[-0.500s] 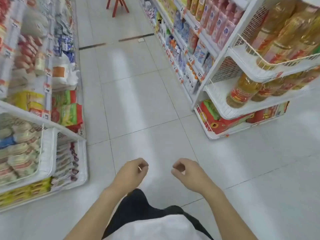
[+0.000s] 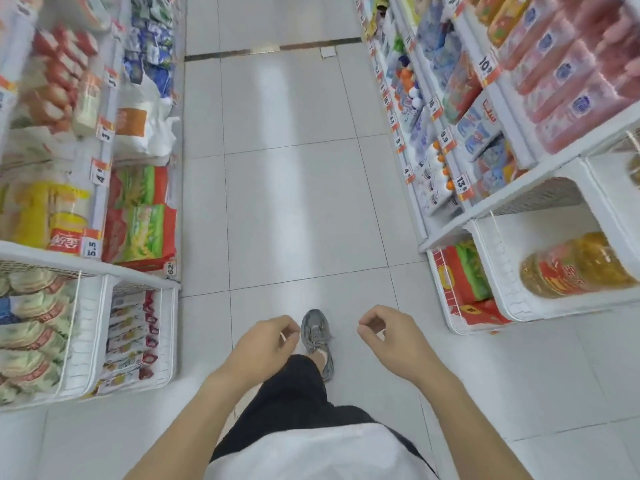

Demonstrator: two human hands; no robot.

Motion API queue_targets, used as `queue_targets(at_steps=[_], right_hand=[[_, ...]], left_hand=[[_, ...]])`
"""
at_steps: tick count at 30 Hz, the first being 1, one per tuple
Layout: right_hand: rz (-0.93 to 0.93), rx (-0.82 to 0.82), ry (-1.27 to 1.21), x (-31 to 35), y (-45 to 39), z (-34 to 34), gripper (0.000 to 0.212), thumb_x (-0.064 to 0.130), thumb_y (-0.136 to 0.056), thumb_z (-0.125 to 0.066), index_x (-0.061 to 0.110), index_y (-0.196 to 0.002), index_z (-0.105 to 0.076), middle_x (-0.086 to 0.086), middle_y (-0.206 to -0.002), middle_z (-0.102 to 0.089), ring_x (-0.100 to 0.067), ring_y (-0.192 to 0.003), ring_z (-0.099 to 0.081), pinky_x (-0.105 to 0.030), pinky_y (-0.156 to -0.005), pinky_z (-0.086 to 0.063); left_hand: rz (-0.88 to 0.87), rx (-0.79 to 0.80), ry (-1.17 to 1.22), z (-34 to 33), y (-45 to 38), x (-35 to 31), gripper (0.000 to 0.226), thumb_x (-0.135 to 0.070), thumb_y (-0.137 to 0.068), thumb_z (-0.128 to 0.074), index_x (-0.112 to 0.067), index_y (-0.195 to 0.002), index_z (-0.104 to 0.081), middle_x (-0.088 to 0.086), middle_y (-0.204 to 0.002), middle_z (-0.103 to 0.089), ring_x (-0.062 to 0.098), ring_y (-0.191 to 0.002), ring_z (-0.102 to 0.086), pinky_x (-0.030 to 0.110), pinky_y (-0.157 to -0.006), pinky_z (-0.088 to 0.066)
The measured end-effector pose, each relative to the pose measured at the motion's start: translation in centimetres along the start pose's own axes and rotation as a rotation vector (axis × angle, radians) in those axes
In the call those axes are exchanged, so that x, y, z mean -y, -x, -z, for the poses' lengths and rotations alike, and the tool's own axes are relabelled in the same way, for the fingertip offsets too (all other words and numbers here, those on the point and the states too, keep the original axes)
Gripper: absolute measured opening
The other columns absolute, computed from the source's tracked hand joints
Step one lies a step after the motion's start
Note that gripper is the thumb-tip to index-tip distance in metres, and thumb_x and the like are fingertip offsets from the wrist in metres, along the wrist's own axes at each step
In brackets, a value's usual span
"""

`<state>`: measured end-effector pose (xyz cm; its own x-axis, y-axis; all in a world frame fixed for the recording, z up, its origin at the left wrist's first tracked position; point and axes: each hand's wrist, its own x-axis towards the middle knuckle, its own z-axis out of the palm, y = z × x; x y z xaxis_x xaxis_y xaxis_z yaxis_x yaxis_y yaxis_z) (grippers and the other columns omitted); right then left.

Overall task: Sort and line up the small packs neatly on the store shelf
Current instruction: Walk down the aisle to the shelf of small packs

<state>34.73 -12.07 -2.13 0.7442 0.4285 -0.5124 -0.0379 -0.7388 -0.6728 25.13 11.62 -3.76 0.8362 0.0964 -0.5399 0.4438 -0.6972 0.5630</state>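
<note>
I stand in a store aisle between two white shelf units. My left hand (image 2: 265, 344) and my right hand (image 2: 384, 336) hang in front of me at waist height, fingers loosely curled, holding nothing. Small flat packs (image 2: 130, 336) lie stacked in the bottom wire basket of the left end shelf (image 2: 166, 341), a little left of my left hand. Round wrapped packs (image 2: 33, 327) fill the basket beside them. Neither hand touches a shelf or a pack.
White tiled floor (image 2: 287, 188) runs ahead. Left shelves carry noodle bags (image 2: 138, 230) and red packs; right shelves (image 2: 485, 206) hold bottles and cartons, with an oil bottle (image 2: 571, 265) on the end rack. My grey shoe (image 2: 317, 336) steps forward between my hands.
The view has turned and moved forward down the aisle; shelves on both sides are closer. My foot has come into view. Both hands remain curled and without anything in them.
</note>
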Motion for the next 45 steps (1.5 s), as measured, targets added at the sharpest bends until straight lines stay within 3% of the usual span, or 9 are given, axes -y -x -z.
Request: queue_targets(at_steps=[7,13,19,22,26,31,38,45], right_hand=[[-0.022,-0.04,0.049,5.8,-12.7,11.5,0.003,0.032,-0.092,-0.061,0.033,-0.093,-0.063,0.018,-0.09,-0.066,0.005,-0.089,-0.061,-0.009,-0.076,-0.043],[0.006,-0.072,0.037,8.5,-27.3,20.5,0.005,0.038,-0.092,-0.06,0.036,-0.096,-0.063,0.022,-0.092,-0.066,0.009,-0.091,-0.058,-0.008,-0.076,-0.043],[0.089,-0.01,0.076,14.1,-44.8,31.4,0.004,0.032,-0.092,-0.061,0.034,-0.095,-0.063,0.019,-0.094,-0.065,0.007,-0.09,-0.06,-0.011,-0.078,-0.042],[0.143,0.018,0.108,18.3,-53.5,36.6,0.006,0.033,-0.091,-0.061,0.03,-0.096,-0.064,0.017,-0.093,-0.066,0.005,-0.09,-0.06,-0.009,-0.079,-0.042],[0.222,0.035,0.183,24.8,-65.6,42.0,0.01,0.035,-0.091,-0.061,0.029,-0.098,-0.065,0.015,-0.095,-0.065,0.002,-0.092,-0.06,-0.017,-0.081,-0.045],[0.27,0.031,0.277,32.7,-81.0,47.0,0.013,0.037,-0.092,-0.059,0.029,-0.101,-0.063,0.013,-0.099,-0.064,0.002,-0.094,-0.059,-0.017,-0.085,-0.045],[0.166,0.005,0.297,41.0,-96.4,54.0,0.016,0.043,-0.094,-0.054,0.033,-0.106,-0.06,0.017,-0.103,-0.062,0.004,-0.099,-0.057,-0.017,-0.087,-0.046],[0.121,-0.043,0.198,46.0,-112.3,61.2,0.013,0.041,-0.094,-0.056,0.033,-0.103,-0.06,0.018,-0.102,-0.061,0.006,-0.1,-0.056,-0.014,-0.086,-0.043]], left_hand=[[-0.056,-0.06,-0.002,14.6,-16.7,-7.2,0.012,-0.032,-0.095,-0.049,-0.029,-0.094,-0.061,-0.019,-0.088,-0.063,0.006,-0.079,-0.061,0.022,-0.067,-0.046],[-0.086,-0.056,-0.039,22.2,-32.9,-12.6,0.013,-0.035,-0.094,-0.048,-0.03,-0.096,-0.06,-0.018,-0.091,-0.064,0.004,-0.079,-0.061,0.025,-0.072,-0.05],[-0.084,-0.082,-0.11,31.6,-46.1,-19.1,0.023,-0.04,-0.095,-0.044,-0.029,-0.109,-0.059,-0.018,-0.1,-0.064,0.007,-0.085,-0.061,0.026,-0.076,-0.049],[-0.029,-0.141,-0.074,36.8,-51.8,-20.0,0.025,-0.042,-0.095,-0.044,-0.03,-0.11,-0.059,-0.02,-0.099,-0.062,0.003,-0.084,-0.061,0.025,-0.076,-0.049],[0.048,-0.205,-0.032,43.7,-60.2,-20.0,0.022,-0.043,-0.094,-0.045,-0.032,-0.108,-0.059,-0.022,-0.094,-0.061,-0.001,-0.082,-0.059,0.025,-0.076,-0.051],[0.02,-0.229,0.02,53.3,-74.0,-20.2,0.019,-0.037,-0.093,-0.048,-0.028,-0.104,-0.061,-0.02,-0.089,-0.064,0.0,-0.079,-0.06,0.022,-0.073,-0.049],[-0.074,-0.193,-0.071,69.4,-92.3,-21.8,0.03,-0.043,-0.096,-0.043,-0.027,-0.117,-0.058,-0.016,-0.108,-0.064,0.002,-0.084,-0.053,0.016,-0.072,-0.038],[-0.098,-0.147,-0.092,81.6,-110.3,-25.3,0.03,-0.045,-0.094,-0.043,-0.029,-0.115,-0.059,-0.017,-0.104,-0.063,0.004,-0.085,-0.06,0.015,-0.071,-0.042]])
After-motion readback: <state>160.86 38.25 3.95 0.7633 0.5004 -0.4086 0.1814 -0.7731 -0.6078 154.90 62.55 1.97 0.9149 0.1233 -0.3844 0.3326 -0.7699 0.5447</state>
